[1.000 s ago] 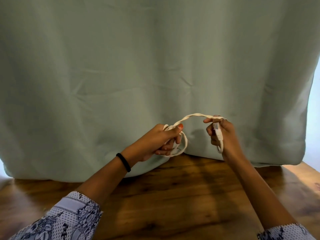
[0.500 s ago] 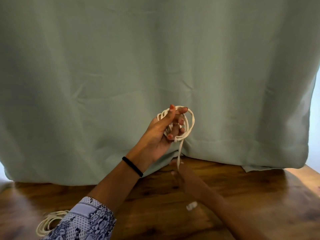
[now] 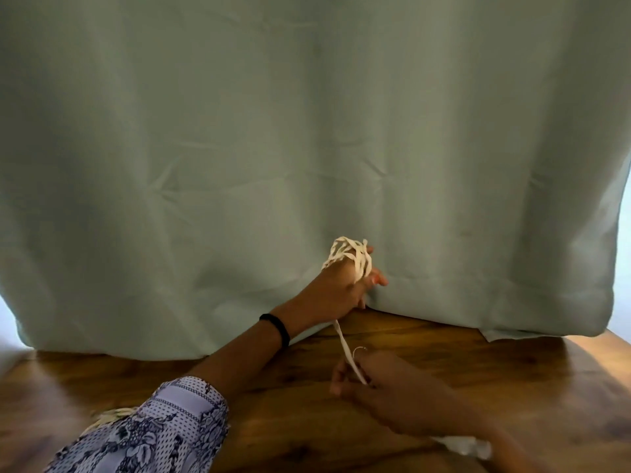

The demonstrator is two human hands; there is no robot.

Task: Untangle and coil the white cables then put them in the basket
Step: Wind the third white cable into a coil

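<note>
My left hand [image 3: 341, 285] grips the coiled cable [image 3: 351, 254] by the curtain's [image 3: 307, 131] hem; my right hand [image 3: 386, 387] pinches its tail below, over bare counter [image 3: 512, 387].

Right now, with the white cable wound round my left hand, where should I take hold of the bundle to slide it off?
Probably pinch the white cable loops where they cross the left hand fingers, coming from the fingertip side, since they open there.

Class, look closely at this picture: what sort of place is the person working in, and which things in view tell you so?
Probably an indoor room set up for recording, though that is uncertain: a wooden table backed by a plain green curtain, where the left hand and right hand wind a white cable.
</note>
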